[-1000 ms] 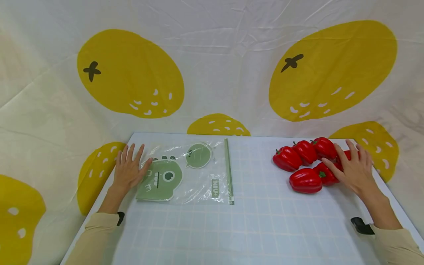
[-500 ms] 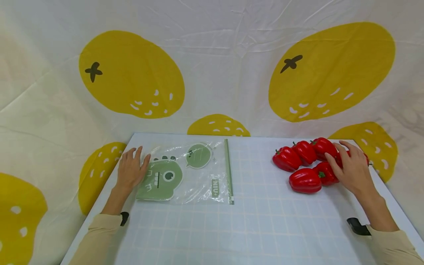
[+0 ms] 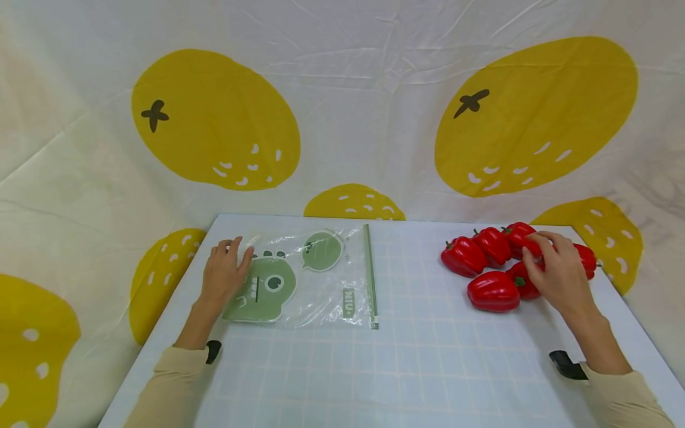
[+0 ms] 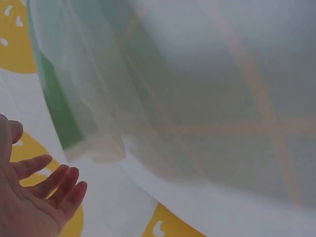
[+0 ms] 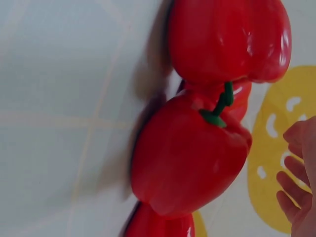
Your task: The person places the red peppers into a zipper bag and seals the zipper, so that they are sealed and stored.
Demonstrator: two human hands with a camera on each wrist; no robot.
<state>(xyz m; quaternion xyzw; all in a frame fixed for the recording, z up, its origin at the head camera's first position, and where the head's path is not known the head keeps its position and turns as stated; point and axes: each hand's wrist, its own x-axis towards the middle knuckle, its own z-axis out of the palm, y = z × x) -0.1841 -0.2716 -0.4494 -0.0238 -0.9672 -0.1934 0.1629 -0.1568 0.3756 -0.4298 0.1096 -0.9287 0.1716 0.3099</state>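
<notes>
Extending beyond two beige sleeves (image 3: 168,386), each with a black band (image 3: 214,352) just beside the cuff, the person's hands lie well apart over a table (image 3: 407,362). The left hand (image 3: 223,276) has loosely bent fingers with a gap to the thumb and grips nothing; whether it touches the bag cannot be told. A clear bag (image 3: 321,300) with green prints lies flat, its near edge beside that thumb and its green strip (image 3: 371,273) at the end farther rightward from the hand. The right hand (image 3: 562,276) is arched above the red peppers (image 3: 493,291), fingers slightly curved and moderately spread from the thumb, holding none; contact is unclear. Of the six visible, most lie to this hand's left and partly beneath it, with one just to its right. Beyond both hands, a pale cloth (image 3: 364,119) bears yellow fruit prints (image 3: 219,131).
</notes>
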